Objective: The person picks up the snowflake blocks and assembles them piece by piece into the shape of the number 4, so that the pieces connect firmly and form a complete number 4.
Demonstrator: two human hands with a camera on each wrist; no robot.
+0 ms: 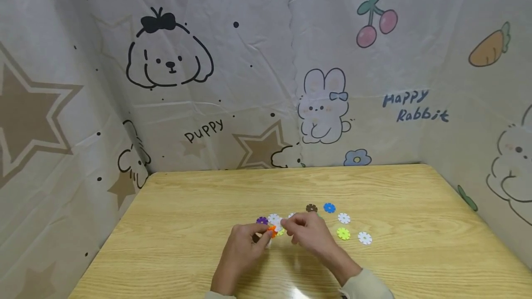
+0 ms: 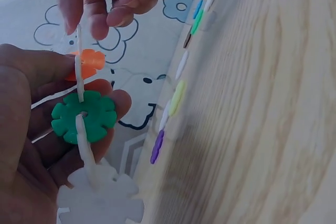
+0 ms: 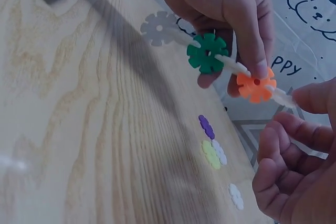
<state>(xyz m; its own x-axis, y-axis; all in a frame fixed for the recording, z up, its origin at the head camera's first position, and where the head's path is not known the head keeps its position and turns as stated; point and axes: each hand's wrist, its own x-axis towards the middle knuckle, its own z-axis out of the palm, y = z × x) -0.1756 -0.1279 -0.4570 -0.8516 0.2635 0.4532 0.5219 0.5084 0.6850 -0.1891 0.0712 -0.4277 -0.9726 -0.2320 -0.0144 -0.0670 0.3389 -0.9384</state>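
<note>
My left hand (image 1: 243, 250) pinches an orange snowflake disc (image 2: 92, 64) between thumb and fingers. It belongs to a chain of notched plastic discs slotted into one another at angles. Along the chain toward the left wrist come a white disc (image 2: 80, 80) seen edge-on, a green disc (image 2: 84, 116) in front of the left fingers, another edge-on white disc (image 2: 86, 150) and a white disc (image 2: 100, 198) at the end. At the opposite end, a white disc (image 3: 283, 98) sits in the orange one. My right hand (image 1: 311, 234) holds its outer edge at the thumb and index fingertips.
Loose discs lie flat on the wooden table (image 1: 187, 225) beyond the hands: purple (image 1: 262, 220), brown (image 1: 311, 208), blue (image 1: 329, 207), yellow (image 1: 343, 233) and several white, one at the right (image 1: 365, 238). A printed cloth (image 1: 257, 68) hangs behind the table and at both sides.
</note>
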